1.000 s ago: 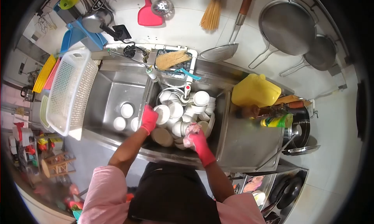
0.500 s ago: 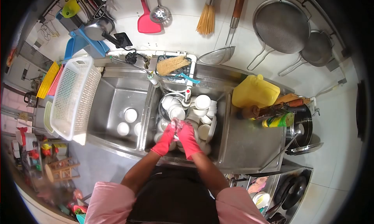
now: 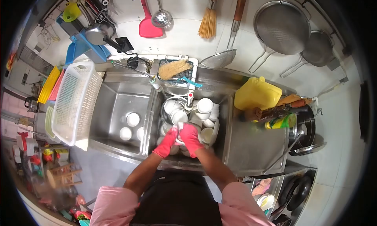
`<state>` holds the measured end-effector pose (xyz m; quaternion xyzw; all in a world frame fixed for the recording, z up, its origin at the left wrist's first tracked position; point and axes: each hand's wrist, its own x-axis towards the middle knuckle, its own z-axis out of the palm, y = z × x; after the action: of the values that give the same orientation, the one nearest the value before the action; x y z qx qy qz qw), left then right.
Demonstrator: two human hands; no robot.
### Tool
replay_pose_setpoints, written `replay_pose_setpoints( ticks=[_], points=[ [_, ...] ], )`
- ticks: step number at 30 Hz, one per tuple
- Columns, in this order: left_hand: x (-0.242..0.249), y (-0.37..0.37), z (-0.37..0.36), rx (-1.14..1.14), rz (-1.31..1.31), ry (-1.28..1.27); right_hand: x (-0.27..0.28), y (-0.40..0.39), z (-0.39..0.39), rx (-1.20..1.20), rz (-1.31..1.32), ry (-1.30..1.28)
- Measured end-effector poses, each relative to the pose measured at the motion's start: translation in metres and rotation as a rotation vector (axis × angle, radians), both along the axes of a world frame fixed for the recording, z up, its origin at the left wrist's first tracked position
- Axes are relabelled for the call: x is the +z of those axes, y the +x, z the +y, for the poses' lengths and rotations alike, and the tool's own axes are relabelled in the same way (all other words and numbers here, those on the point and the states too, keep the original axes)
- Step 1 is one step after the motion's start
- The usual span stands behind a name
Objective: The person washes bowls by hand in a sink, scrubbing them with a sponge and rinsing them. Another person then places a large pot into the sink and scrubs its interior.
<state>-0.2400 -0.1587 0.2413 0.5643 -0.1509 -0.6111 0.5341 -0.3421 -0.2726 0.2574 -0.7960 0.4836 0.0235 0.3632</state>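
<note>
Both my hands wear pink rubber gloves and meet over the right sink basin point(image 3: 224, 147). The fingers of my left hand point(image 3: 170, 140) are curled in against my right hand point(image 3: 190, 135). Something whitish shows between them, but the gloves hide most of it and I cannot make out its kind. White bowls point(image 3: 180, 117) are stacked just beyond my fingertips, partly inside a round metal container. A white cup point(image 3: 204, 105) and several other white dishes crowd the basin around and under my hands.
Several small white dishes point(image 3: 133, 119) sit in the left basin point(image 3: 118, 88). A white plastic basket point(image 3: 74, 104) stands left. A faucet point(image 3: 155, 84) and a sponge rack point(image 3: 176, 71) are behind. A yellow jug point(image 3: 257, 93) and bottles stand right; strainers point(image 3: 282, 27) hang above.
My hands stay together over the right basin, with the right hand's fingers turned slightly. The whole view has shifted a little; the dishes look otherwise the same.
</note>
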Motion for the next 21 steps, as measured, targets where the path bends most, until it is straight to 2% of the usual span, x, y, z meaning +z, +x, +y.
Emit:
replay_pose_setpoints(
  ticks=[1,2,3,4,5,7,10,11,12,14,15,18,19,21],
  points=[
    [-0.005,0.0,-0.004,0.027,0.023,-0.03,0.014,0.004,-0.003,-0.108,-0.112,0.193],
    [-0.01,-0.001,-0.001,0.053,0.046,-0.054,0.028,-0.003,0.0,-0.108,-0.299,0.278],
    [0.007,0.004,-0.004,0.029,0.013,-0.077,0.057,-0.008,0.002,-0.102,-0.482,0.379],
    [0.005,0.012,-0.011,-0.03,-0.013,-0.095,0.033,-0.007,-0.017,0.164,-0.494,0.666],
    [-0.002,0.021,-0.015,-0.092,-0.037,-0.11,-0.016,-0.002,-0.042,0.433,-0.494,0.949],
    [0.002,0.027,-0.015,-0.16,-0.004,-0.102,0.008,-0.01,-0.024,0.586,-0.054,0.377],
    [0.038,0.027,-0.014,-0.134,0.153,-0.028,-0.018,-0.001,-0.021,0.408,0.346,0.185],
    [0.048,0.024,-0.013,-0.112,0.197,0.018,0.064,-0.016,-0.028,0.201,0.204,0.268],
    [0.058,0.024,-0.013,-0.089,0.237,0.064,0.081,-0.018,-0.024,0.0,0.053,0.185],
    [0.076,0.036,-0.014,-0.182,0.19,0.102,0.092,-0.021,-0.015,-0.408,-0.256,0.016],
    [0.076,0.036,-0.015,-0.211,0.178,0.11,0.057,-0.02,-0.022,-0.269,-0.233,-0.111],
    [0.054,0.028,-0.022,-0.252,0.165,0.111,-0.006,-0.006,-0.013,-0.288,-0.471,-0.196],
    [0.037,0.027,-0.022,-0.247,0.147,0.103,0.004,0.0,-0.007,-0.224,-0.387,-0.108],
    [-0.011,0.028,-0.02,-0.229,0.113,0.086,0.032,-0.008,-0.004,0.147,-0.408,-0.088]
  ],
)
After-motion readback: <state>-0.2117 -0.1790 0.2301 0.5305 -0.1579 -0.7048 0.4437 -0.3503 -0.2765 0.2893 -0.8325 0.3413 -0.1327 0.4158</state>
